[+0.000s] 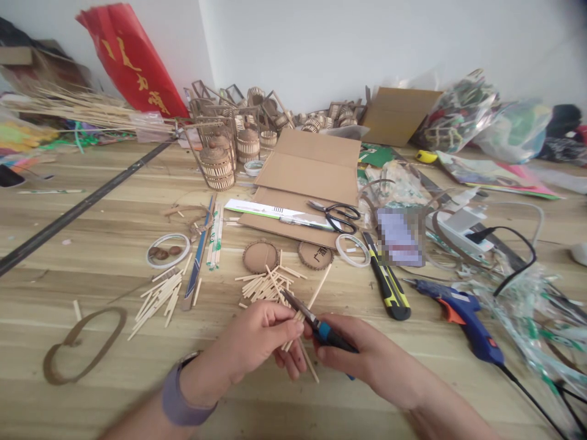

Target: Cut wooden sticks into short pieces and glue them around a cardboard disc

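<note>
Near the table's front, my left hand pinches a few short wooden sticks between thumb and fingers. My right hand is closed around a pair of pliers with black-and-blue handles. The long dark jaws point up and left, close to the sticks; whether they touch them I cannot tell. One longer stick slants up beside the jaws, and another slants down below my hands. Just beyond lies a pile of cut sticks. Behind it are two round cardboard discs with dark rims.
More sticks lie at left. Right of centre are a utility knife, a blue glue gun with a cord, and a power strip. Black scissors rest on cardboard sheets. Small wooden buckets stand behind.
</note>
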### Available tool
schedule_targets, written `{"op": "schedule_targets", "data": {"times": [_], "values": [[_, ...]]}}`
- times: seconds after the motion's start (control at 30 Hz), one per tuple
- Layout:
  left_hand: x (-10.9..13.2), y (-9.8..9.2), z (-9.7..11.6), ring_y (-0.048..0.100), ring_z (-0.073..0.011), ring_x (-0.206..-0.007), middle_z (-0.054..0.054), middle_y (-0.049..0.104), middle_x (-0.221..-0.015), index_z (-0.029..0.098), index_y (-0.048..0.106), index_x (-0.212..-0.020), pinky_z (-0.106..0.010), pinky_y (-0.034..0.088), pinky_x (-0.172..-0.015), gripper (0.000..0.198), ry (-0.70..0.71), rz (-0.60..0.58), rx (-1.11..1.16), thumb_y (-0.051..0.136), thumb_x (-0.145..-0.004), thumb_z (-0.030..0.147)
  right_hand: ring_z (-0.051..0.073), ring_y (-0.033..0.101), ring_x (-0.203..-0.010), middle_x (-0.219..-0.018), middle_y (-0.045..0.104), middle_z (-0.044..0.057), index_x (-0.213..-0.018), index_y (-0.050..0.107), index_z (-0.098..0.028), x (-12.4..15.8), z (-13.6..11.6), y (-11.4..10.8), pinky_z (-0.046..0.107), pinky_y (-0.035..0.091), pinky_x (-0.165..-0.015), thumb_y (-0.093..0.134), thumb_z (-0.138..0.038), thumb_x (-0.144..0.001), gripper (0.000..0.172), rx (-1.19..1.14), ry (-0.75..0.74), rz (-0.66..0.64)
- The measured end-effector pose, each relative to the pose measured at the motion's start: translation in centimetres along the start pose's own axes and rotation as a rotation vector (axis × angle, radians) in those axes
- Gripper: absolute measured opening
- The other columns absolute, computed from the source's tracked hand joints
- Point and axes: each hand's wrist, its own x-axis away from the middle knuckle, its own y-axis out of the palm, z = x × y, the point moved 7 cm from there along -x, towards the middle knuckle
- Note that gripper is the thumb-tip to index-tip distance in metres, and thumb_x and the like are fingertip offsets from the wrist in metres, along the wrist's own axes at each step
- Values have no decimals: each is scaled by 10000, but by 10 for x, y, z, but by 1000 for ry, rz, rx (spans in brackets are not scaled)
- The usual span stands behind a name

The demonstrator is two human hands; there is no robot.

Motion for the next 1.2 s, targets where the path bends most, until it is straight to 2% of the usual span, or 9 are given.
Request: {"op": "schedule_targets", "data": {"times": [0.17, 0.3, 0.47, 0.63, 0.87, 1.2], "values": [[-2, -1, -3, 595, -106, -470, -24, 659, -571, 129, 629, -752, -208, 486, -490, 478, 9, -11, -4, 673, -715, 603, 158, 494, -728, -775, 592, -3, -852, 622, -171, 0, 3, 1, 236, 389, -627, 563, -237, -794, 106, 31, 9, 48], [-2, -2, -3, 608, -110, -498, -16, 658, -578, 136, 590, -777, -207, 494, -502, 481, 4, -7, 0, 692, -700, 600, 162, 503, -747, -804, 613, 3, -859, 628, -169, -1, 1, 2, 244, 393, -663, 552, -225, -795, 114, 33, -14, 56], [-1, -2, 4, 597, -107, -497, -10, 638, -570, 136, 575, -789, -206, 488, -492, 497, 40, 0, 1, 664, -721, 620, 155, 465, -733, -785, 562, -3, -851, 598, -175, -2, 1, 3, 256, 370, -662, 549, -280, -803, 125, -92, -11, -15], [0, 1, 3, 561, -94, -453, -1, 630, -550, 132, 571, -815, -204, 472, -460, 512, 20, -5, 17, 639, -731, 632, 157, 436, -708, -762, 512, 1, -833, 584, -173, 1, 7, 3, 262, 342, -616, 563, -355, -748, 202, -202, 93, -52], [0, 0, 2, 541, -88, -427, 7, 618, -531, 135, 575, -798, -193, 439, -433, 491, 11, 22, -21, 625, -735, 619, 154, 427, -702, -762, 501, -1, -856, 580, -170, 0, 7, 4, 263, 342, -612, 554, -370, -736, 234, -188, 111, -45], [-1, -3, 0, 511, -86, -398, 17, 591, -494, 138, 585, -794, -181, 390, -396, 457, 2, 45, -42, 606, -749, 593, 145, 415, -696, -741, 488, -13, -814, 560, -179, 1, 2, 3, 253, 340, -617, 558, -327, -737, 166, -156, 93, -46]]}}
